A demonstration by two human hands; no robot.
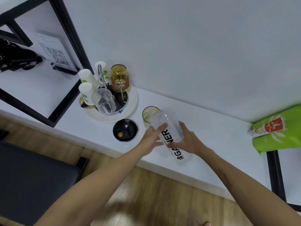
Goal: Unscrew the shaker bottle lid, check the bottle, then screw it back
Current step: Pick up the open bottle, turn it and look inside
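Both the left hand (150, 141) and the right hand (187, 139) grip the open shaker bottle (171, 136), tilted above the white bench (211, 144). Its black lid (125, 130) lies on the bench just left, with a glass (149, 115) behind the bottle's mouth.

White shelf (211, 131) carries lid (125, 130), tray (114, 119), perhaps glass (149, 117)

left hand (150, 139) | right hand (189, 141) | bare forearms, no sleeves, no jewellery

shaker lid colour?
Black, with a small gold spot on it. The lid lies on the counter in the head view, off the bottle.
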